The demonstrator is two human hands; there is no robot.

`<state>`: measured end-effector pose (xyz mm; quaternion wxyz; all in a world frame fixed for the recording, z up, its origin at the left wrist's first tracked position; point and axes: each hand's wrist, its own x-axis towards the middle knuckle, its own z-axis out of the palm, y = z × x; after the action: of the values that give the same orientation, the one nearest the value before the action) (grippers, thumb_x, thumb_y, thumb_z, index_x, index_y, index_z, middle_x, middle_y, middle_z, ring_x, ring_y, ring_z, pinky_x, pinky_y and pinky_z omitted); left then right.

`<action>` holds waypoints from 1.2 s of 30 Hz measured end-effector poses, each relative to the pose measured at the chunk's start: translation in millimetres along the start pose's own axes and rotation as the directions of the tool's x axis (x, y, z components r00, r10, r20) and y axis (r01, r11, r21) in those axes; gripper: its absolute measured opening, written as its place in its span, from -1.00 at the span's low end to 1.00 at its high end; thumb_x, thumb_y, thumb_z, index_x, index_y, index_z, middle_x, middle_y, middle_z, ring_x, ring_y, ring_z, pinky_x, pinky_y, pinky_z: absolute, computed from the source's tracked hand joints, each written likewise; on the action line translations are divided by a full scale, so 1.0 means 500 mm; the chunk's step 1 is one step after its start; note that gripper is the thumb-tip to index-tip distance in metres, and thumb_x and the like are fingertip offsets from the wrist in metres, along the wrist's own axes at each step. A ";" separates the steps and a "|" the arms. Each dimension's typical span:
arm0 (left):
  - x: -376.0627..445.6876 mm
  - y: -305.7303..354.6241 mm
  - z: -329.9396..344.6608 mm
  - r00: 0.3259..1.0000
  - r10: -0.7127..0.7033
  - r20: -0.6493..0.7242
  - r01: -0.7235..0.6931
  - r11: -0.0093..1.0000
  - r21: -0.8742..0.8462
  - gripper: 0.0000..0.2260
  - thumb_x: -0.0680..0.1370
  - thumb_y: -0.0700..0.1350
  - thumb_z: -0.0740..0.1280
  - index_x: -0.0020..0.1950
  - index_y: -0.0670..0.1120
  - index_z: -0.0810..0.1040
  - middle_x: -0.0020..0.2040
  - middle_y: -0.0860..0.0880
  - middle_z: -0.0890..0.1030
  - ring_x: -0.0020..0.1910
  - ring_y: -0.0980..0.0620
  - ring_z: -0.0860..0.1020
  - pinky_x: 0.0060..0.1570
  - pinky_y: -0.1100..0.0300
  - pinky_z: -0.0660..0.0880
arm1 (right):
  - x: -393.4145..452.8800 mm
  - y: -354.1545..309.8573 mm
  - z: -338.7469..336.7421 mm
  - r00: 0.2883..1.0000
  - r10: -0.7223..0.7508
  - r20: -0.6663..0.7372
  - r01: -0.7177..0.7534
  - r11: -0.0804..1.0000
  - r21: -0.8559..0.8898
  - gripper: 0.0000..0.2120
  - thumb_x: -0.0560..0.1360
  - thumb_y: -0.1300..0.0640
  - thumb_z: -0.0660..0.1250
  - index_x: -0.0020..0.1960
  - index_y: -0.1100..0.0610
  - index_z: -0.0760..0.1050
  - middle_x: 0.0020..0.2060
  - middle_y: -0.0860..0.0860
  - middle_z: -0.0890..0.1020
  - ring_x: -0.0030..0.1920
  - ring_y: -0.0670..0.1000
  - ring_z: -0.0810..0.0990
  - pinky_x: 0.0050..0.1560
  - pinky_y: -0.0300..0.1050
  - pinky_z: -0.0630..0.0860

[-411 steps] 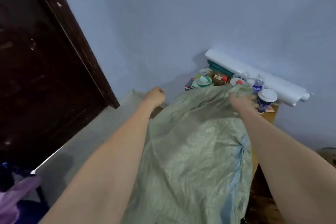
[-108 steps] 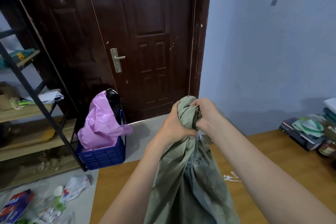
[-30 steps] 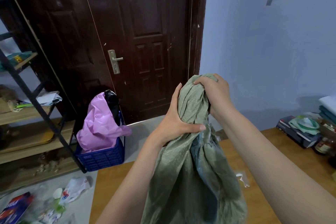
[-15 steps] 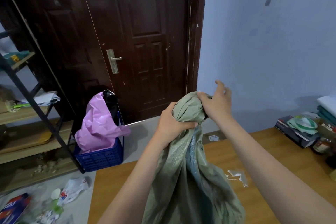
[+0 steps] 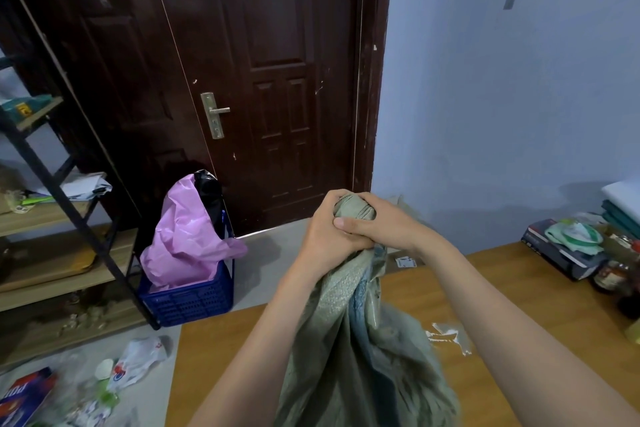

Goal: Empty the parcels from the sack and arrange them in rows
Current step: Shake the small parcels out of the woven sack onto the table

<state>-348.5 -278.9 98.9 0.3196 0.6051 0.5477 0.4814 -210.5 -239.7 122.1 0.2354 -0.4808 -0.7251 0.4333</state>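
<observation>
A grey-green woven sack (image 5: 360, 350) hangs upright over the wooden table (image 5: 519, 305), its neck bunched into a knob. My left hand (image 5: 322, 236) grips the gathered neck from the left. My right hand (image 5: 377, 225) wraps round the same neck from the right, its thumb lying across my left hand's fingers. The sack's body spreads out below my wrists and its lower part runs out of view. No parcels show; whatever the sack holds is hidden.
A dark brown door (image 5: 270, 80) stands ahead, with a blue crate (image 5: 188, 298) holding a pink bag beside a shelf rack (image 5: 45, 218). Litter lies on the floor at lower left. Books, jars and a cloth (image 5: 575, 246) crowd the table's right end.
My right hand, its fingers lifted off half a second ago, has closed round the sack's neck again. Both hands have dropped slightly and now clasp the neck together.
</observation>
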 end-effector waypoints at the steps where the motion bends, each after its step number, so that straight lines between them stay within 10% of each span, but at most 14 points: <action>1: -0.001 0.000 -0.002 1.000 0.017 0.019 -0.017 1.000 -0.009 -0.34 0.23 -0.29 0.60 0.24 0.03 0.44 0.00 0.07 0.61 -0.08 0.23 0.59 -0.15 0.41 0.51 | 0.000 0.002 -0.003 1.000 0.012 0.009 -0.012 0.999 0.048 -0.43 0.34 -0.17 0.55 0.26 -0.03 0.48 0.05 -0.06 0.67 0.06 -0.09 0.66 0.15 -0.02 0.62; 10: 0.007 0.019 -0.032 0.999 0.052 -0.006 -0.046 0.934 0.353 -0.25 0.27 0.18 0.58 0.40 0.26 0.35 0.21 0.06 0.30 0.21 0.06 0.41 0.24 0.16 0.42 | 0.007 0.003 -0.005 0.979 0.129 -0.156 -0.102 0.980 0.172 -0.69 0.33 0.08 0.54 0.03 0.11 0.60 -0.11 0.10 0.72 -0.18 0.00 0.68 -0.10 -0.05 0.64; 21: -0.013 0.003 -0.046 0.906 -0.048 0.420 0.105 0.988 -0.115 0.25 0.24 0.02 0.63 0.57 0.22 -0.29 0.52 0.17 0.24 0.45 0.27 0.32 0.50 0.03 0.26 | 0.000 -0.056 -0.008 0.924 0.086 -0.372 0.002 0.973 0.231 -0.74 0.26 0.04 0.56 -0.13 0.11 0.62 -0.23 0.00 0.71 -0.18 -0.01 0.70 -0.14 -0.02 0.66; 36: 0.009 0.098 -0.055 0.974 0.178 0.138 -0.132 0.947 -0.294 0.08 0.26 -0.30 0.64 0.59 0.08 0.07 0.45 0.05 0.42 0.40 0.12 0.44 0.41 -0.03 0.39 | -0.047 -0.189 -0.044 0.903 0.144 -0.406 0.127 0.810 0.572 -0.86 0.35 0.15 0.52 -0.14 0.18 0.66 -0.28 0.06 0.73 -0.30 0.00 0.73 -0.30 -0.13 0.67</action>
<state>-356.9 -288.1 153.9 0.4076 0.6319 0.3959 0.5272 -230.6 -267.3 215.9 0.5240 -0.4714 -0.4834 0.5192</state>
